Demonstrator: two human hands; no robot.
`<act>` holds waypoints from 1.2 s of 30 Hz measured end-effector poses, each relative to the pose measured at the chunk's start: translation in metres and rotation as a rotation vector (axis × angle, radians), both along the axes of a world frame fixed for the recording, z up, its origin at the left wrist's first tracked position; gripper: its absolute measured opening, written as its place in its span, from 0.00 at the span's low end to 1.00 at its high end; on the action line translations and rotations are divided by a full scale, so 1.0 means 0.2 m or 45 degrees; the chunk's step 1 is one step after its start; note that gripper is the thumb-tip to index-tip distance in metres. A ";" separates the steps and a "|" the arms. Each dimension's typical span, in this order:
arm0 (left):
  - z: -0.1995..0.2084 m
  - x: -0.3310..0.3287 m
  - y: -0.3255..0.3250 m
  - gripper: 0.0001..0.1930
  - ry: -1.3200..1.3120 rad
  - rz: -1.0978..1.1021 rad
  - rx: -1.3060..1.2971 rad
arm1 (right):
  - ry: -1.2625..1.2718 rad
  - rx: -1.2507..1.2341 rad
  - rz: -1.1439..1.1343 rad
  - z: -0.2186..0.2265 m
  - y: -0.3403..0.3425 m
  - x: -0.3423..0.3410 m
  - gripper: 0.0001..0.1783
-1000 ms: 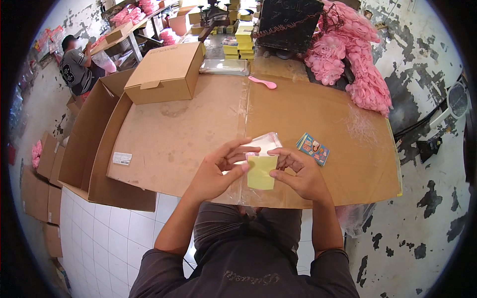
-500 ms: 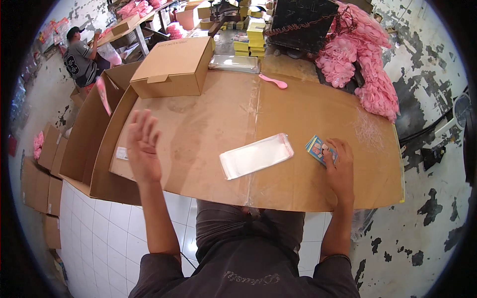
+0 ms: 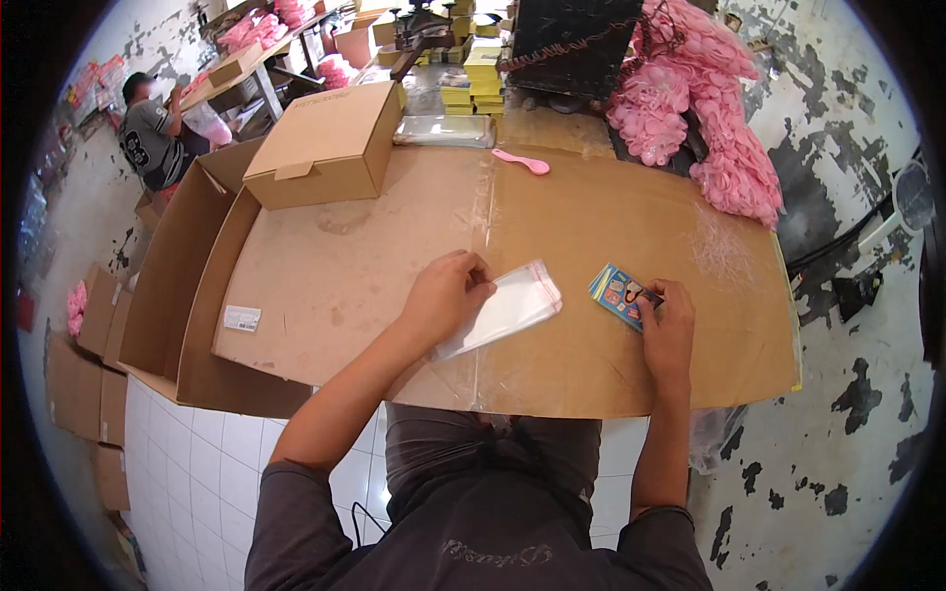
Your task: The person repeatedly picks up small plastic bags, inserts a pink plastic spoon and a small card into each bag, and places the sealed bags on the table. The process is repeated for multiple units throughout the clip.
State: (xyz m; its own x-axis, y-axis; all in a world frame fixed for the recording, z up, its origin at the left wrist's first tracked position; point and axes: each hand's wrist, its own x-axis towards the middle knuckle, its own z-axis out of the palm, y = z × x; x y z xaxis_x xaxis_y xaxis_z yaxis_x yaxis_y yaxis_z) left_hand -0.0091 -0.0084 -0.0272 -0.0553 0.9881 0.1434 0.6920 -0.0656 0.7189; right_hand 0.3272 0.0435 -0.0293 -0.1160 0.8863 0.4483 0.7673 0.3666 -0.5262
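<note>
My left hand (image 3: pixel 453 294) is over a stack of clear plastic sleeves (image 3: pixel 527 301) in the middle of the cardboard-covered table. Its fingers are curled together at the stack's left part; what they pinch, if anything, is hidden. On the right, my right hand (image 3: pixel 670 320) grips a small fanned stack of blue printed cards (image 3: pixel 621 294), thumb on top. Farther back lies a pink plastic spoon (image 3: pixel 522 163), apart from both hands.
A closed cardboard box (image 3: pixel 320 148) stands at the back left, beside a deep open carton (image 3: pixel 187 286). Pink bundles (image 3: pixel 734 148) fill the back right, next to a black panel (image 3: pixel 570 49). Yellow stacks (image 3: pixel 481 79) stand behind. A co-worker (image 3: pixel 153 138) is at the far left.
My left hand has come down from the left to the plastic sleeves, its fingers curling. A pink item in mid-air over the open carton is out of sight. My right hand keeps the cards.
</note>
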 end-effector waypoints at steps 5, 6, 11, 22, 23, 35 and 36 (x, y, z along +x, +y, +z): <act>-0.03 -0.01 0.00 0.11 -0.091 0.030 0.066 | 0.233 -0.036 0.018 0.04 -0.01 0.00 0.12; -0.03 -0.01 0.00 0.11 -0.022 0.012 0.125 | 0.233 -0.036 0.013 0.04 0.00 0.01 0.12; 0.00 0.00 -0.02 0.09 -0.027 0.015 0.120 | 0.411 -0.087 -0.017 0.01 0.03 0.04 0.13; -0.02 0.01 -0.04 0.09 -0.085 0.055 0.164 | 0.261 -0.169 0.144 -0.05 0.14 0.13 0.19; -0.02 0.01 -0.04 0.09 -0.073 0.052 0.173 | -0.126 0.003 0.131 -0.04 0.13 0.12 0.21; -0.01 0.00 -0.06 0.08 -0.038 -0.012 0.195 | -0.299 -0.254 0.388 0.12 0.06 0.03 0.42; -0.01 0.01 -0.06 0.08 -0.026 -0.015 0.201 | -0.256 -0.277 0.298 0.12 0.07 0.03 0.42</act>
